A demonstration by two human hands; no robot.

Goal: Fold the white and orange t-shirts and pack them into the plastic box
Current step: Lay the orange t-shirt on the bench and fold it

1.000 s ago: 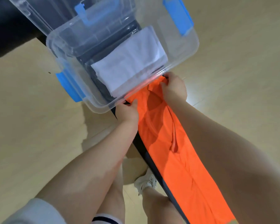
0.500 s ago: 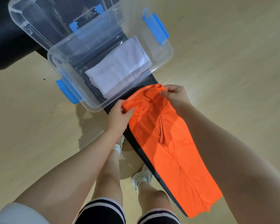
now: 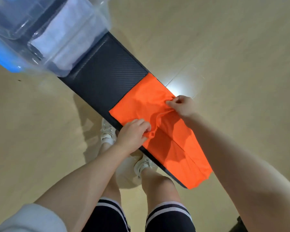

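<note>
The orange t-shirt (image 3: 159,129) lies as a long folded strip on the near half of a narrow black bench (image 3: 105,77). Its far end is doubled back over itself. My left hand (image 3: 132,134) pinches the shirt's edge on the near side. On the far side my right hand (image 3: 182,106) pinches the same folded-over edge. The clear plastic box (image 3: 90,27) with blue latches stands at the bench's far end, blurred at the top left. The folded white t-shirt (image 3: 65,42) lies inside it.
The bench runs diagonally over a light wooden floor (image 3: 224,47). My legs and white shoes (image 3: 107,133) stand close against its near side. A blue latch (image 3: 5,59) sticks out from the box at the left edge.
Both hands pulled the shirt's far end away from the box and folded it back toward me. The stretch of bench beside the box is now bare. The view dropped and the box slid to the top left.
</note>
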